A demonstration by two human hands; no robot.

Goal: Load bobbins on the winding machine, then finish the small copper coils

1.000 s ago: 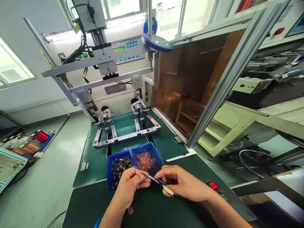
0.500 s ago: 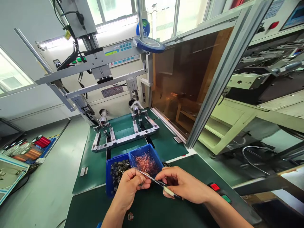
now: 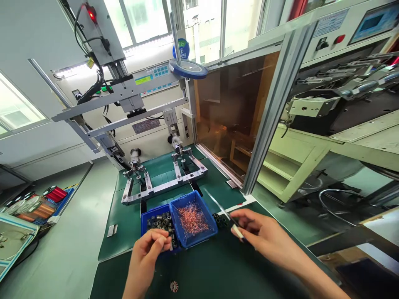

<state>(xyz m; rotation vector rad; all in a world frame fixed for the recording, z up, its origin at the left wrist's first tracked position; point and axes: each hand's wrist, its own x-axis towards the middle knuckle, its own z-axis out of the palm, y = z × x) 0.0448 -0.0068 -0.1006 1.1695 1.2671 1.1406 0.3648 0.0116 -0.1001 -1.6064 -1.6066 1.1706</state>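
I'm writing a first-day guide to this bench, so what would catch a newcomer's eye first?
Probably the bright heap of copper-coloured wire snippets in the right-hand blue bin, at the middle of the bench. Just right of it, the right hand holds a slim, pale-tipped tool. Higher up, a small red light glows at the machine's upper left.

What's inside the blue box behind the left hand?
The blue box holds a heap of small dark, ring-like parts. The left hand covers its near left corner, and the heap hides much of the bottom, so I can't see what's there.
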